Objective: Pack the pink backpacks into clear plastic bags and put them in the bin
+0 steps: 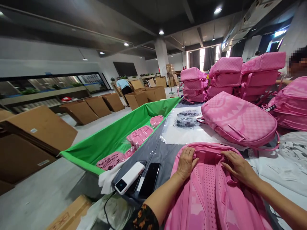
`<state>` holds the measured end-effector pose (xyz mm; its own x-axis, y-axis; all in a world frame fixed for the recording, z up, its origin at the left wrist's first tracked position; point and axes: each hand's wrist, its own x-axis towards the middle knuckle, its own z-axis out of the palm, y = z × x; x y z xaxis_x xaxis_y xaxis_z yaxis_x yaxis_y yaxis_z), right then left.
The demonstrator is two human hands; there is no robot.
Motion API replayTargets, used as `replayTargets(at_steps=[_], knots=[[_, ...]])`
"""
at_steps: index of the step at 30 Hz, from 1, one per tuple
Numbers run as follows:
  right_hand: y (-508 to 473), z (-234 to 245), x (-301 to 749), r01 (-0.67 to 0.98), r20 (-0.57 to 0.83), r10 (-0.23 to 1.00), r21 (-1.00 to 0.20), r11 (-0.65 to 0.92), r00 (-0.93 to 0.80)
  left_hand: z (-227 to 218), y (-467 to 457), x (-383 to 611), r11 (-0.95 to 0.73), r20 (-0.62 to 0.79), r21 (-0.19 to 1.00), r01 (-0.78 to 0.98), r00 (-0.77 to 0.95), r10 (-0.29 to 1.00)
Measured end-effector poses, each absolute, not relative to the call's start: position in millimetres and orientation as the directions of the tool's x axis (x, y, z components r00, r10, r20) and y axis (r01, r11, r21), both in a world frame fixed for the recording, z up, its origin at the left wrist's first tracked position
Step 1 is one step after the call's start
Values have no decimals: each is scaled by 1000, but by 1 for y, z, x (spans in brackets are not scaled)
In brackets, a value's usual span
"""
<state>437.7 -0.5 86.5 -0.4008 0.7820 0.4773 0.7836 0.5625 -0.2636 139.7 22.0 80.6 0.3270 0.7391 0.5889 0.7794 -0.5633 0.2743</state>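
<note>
A pink backpack [211,195] lies back side up on the table right in front of me. My left hand [187,163] rests on its top left corner with the fingers curled over the edge. My right hand [236,164] lies flat on the top right of the same backpack, fingers stretched toward the middle. Another pink backpack [240,119] lies just beyond, on clear plastic bags [182,131].
A white power bank [129,177] and a black phone [150,179] lie at my left. A green cloth bin [112,137] holds bagged pink items. Stacked pink backpacks [225,76] stand at the back. A person [298,62] is at far right. Cardboard boxes [96,107] line the floor.
</note>
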Motion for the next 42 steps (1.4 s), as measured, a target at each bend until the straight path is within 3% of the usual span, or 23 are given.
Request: replayTargets(at_steps=[5, 9, 13, 18, 25, 30, 39, 42], knots=[[29, 135, 437, 724, 309, 782, -302, 620, -541, 140, 31, 193, -563, 480, 175, 807, 430, 765], [54, 163, 448, 671, 158, 722, -280, 687, -673, 150, 25, 255, -558, 273, 216, 801, 499, 822], [69, 175, 467, 650, 72, 665, -159, 743, -743, 126, 16, 274, -533, 404, 188, 825, 430, 808], [74, 184, 472, 558, 28, 571, -178, 811, -820, 112, 13, 264, -568, 494, 122, 814, 446, 746], [73, 180, 458, 552, 62, 569, -181, 814, -820, 102, 11, 263, -604, 582, 67, 794, 461, 670], [81, 188, 461, 510, -16, 515, -163, 845, -857, 97, 9, 260, -626, 602, -17, 779, 508, 616], [71, 190, 474, 679, 70, 699, -188, 710, -712, 101, -4, 269, -610, 536, -223, 760, 618, 575], [65, 190, 472, 714, 23, 720, -106, 692, -694, 100, -9, 273, -567, 510, -343, 749, 655, 557]])
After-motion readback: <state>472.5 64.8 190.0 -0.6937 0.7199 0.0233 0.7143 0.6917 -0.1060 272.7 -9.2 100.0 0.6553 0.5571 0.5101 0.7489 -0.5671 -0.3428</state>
